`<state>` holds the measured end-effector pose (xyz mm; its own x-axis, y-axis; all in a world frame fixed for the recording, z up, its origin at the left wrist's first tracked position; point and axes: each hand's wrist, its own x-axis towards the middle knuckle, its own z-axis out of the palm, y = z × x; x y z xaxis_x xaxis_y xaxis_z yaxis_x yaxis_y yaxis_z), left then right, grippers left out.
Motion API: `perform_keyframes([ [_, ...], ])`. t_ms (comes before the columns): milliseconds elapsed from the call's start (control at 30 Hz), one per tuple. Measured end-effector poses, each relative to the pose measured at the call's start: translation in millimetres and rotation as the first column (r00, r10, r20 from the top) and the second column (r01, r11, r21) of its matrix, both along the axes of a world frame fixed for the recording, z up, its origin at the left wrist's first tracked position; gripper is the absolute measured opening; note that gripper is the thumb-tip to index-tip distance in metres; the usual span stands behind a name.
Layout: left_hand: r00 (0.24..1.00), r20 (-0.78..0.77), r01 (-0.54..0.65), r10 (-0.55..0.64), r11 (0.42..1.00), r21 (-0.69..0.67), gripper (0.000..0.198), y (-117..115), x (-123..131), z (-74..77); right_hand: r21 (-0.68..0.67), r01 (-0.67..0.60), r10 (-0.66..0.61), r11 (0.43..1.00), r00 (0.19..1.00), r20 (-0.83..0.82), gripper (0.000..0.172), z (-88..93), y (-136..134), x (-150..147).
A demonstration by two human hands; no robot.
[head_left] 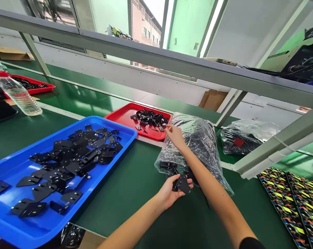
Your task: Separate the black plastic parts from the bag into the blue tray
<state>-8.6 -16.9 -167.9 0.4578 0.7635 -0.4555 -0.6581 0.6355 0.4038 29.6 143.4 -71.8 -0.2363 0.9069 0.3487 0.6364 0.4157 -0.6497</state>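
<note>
Black parts [183, 184] sit gripped in the left hand [169, 193] at lower centre, below the right hand [175, 137], which curls nearer the red tray [121, 116], any hold there unclear

My green bench [114, 193] carries one blue tray [101, 170], one red tray [123, 114] farther back, one filled clear plastic bag [199, 140], one red-capped bottle [20, 96].

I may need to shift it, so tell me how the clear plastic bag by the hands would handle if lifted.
The clear plastic bag would probably sag and change shape, since its film looks thin and wrinkled. It bulges, well filled, so may feel heavy. Black parts show at its near end, so some might spill if it tips.
</note>
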Motion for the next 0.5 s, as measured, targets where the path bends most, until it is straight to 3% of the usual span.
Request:
perform_keyframes([
  [100, 0.999, -0.011, -0.034, 0.033, 0.999, -0.036, 0.031, 1, -1, 3.5, -0.032, -0.082, 0.081, 0.996, 0.996, -0.035, 0.026, -3.0, -33, 21],
  [167, 0.999, 0.02, -0.043, 0.044, 0.996, -0.08, 0.031, 2, -2, 5.6, -0.063, -0.195, 0.188, 0.979, 0.977, -0.101, 0.024, -3.5, -71, 51],
  [233, 0.997, 0.069, -0.039, 0.046, 0.995, -0.097, 0.032, 3, -3, 7.1, -0.113, -0.202, 0.188, 0.973, 0.974, -0.126, 0.025, -3.4, -113, 89],
  [367, 0.985, 0.171, -0.021, 0.027, 0.999, -0.036, 0.036, 2, -4, 13.0, -0.227, -0.01, 0.031, 0.974, 0.996, 0.088, 0.029, -16.2, -180, 165],
  [433, 0.968, 0.251, 0.002, -0.007, 1.0, 0.02, 0.041, 1, -4, 18.1, -0.254, 0.167, -0.102, 0.953, 0.963, 0.249, 0.034, -34.7, -202, 191],
  [500, 0.943, 0.326, 0.047, -0.067, 0.997, 0.068, 0.047, 1, -5, 22.3, -0.166, 0.352, -0.277, 0.921, 0.893, 0.354, 0.036, -59.7, -218, 205],
])
